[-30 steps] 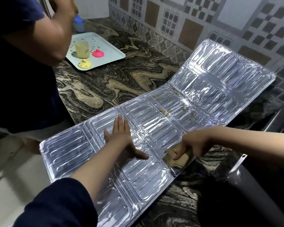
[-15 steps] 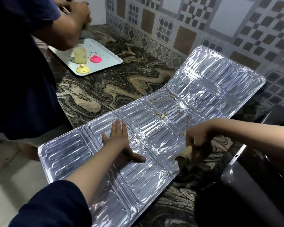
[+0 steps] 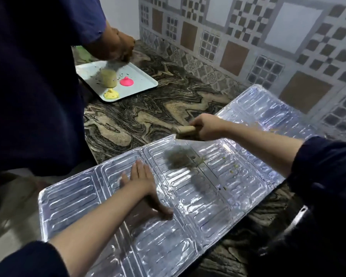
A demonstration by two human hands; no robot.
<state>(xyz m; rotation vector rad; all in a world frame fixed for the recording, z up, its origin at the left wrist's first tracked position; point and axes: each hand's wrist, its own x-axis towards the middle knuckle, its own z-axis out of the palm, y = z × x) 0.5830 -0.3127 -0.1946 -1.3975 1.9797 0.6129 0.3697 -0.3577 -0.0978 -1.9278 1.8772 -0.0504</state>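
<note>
I have the left hand [image 3: 142,182] lying flat, palm down, fingers straight and together and pointing away from me, thumb spread out to the right. It presses on the embossed foil splash guard [image 3: 188,226] near the middle, with the forearm running back toward the lower left in a dark sleeve.

The right hand [image 3: 207,127] is curled tight round the wooden handle of a brush [image 3: 185,129], knuckles up, and its forearm reaches in from the right across the guard. The brush sits over the guard's far edge. Its bristles are motion-blurred, and I cannot tell whether the grey smear on the foil below it is bristle or reflection.

The guard lies unfolded on the marbled tabletop [image 3: 148,120], its far right panel tilted up against the tiled wall [image 3: 248,37]. Small yellowish crumbs [image 3: 236,165] dot the foil to the right of the brush.

Well apart, at the tabletop's far left, a white tray [image 3: 146,80] carries a pale cylinder [image 3: 108,77], a pink knobbed piece [image 3: 126,81] and a yellow piece [image 3: 111,94]. Another person's hand [image 3: 118,47] hangs over it.
</note>
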